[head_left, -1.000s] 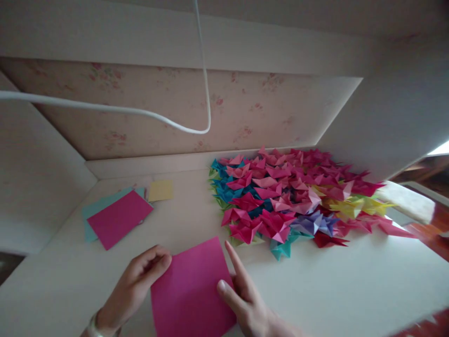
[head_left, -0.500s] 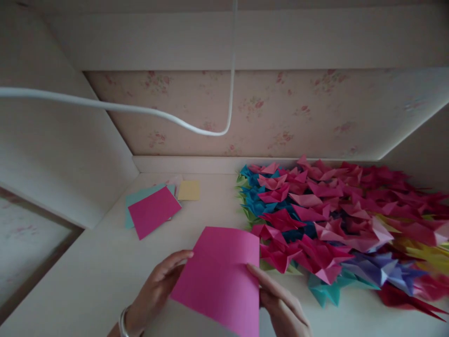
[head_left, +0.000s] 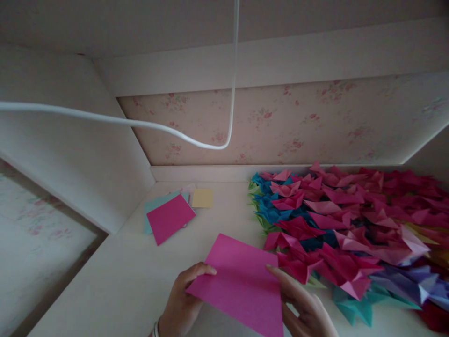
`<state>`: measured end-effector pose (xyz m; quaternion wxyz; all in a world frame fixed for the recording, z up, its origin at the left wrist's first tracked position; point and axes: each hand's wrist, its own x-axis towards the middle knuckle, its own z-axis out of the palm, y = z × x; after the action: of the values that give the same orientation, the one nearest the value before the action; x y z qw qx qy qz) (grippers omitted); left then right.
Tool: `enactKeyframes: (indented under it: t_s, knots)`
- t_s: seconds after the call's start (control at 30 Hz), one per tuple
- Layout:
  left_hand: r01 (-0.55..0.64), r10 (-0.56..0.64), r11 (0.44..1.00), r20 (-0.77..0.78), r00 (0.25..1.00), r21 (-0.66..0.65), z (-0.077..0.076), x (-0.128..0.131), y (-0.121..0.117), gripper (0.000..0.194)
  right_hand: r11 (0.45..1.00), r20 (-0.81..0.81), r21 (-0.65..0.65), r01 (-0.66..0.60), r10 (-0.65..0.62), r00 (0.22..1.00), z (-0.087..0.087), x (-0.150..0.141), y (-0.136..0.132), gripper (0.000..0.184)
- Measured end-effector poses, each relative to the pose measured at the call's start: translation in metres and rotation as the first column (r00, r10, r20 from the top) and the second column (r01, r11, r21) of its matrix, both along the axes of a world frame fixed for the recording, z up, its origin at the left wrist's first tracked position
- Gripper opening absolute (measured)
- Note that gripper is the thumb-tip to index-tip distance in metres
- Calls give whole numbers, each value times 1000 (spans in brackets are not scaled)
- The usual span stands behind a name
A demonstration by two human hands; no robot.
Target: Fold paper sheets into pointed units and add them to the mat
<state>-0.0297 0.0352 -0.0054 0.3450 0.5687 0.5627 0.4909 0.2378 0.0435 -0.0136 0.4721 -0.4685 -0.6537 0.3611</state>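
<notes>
The left hand (head_left: pixel 184 297) and right hand (head_left: pixel 303 304) pinch opposite edges of a magenta sheet (head_left: pixel 242 283) above the white desk (head_left: pixel 129 276), the sheet apparently unfolded, all its shaping left, while many finished folded paper figures (head_left: pixel 336 210) lie massed beside it

Pink sheet (head_left: pixel 242 283) — bottom corner cut off

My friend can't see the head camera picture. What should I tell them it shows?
Two hands, left and right, hold a pink paper sheet over a white table. Colorful folded paper shapes crowd the right side; flat papers lie at the left.
</notes>
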Motion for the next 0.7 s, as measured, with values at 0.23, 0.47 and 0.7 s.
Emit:
enactKeyframes:
  t_s: [0.23, 0.47, 0.7]
  knots:
    - [59, -66, 996, 110, 992, 63, -1, 2, -4, 30, 993, 37, 57, -104, 102, 994, 25, 0, 13, 23]
    - [196, -212, 972, 119, 970, 131, 7, 11, 3, 9, 994, 69, 102, -28, 21, 997, 11, 11, 8, 19]
    - [140, -154, 982, 106, 982, 127, 3, 6, 5, 5, 964, 51, 85, -254, 250, 967, 12, 11, 6, 29]
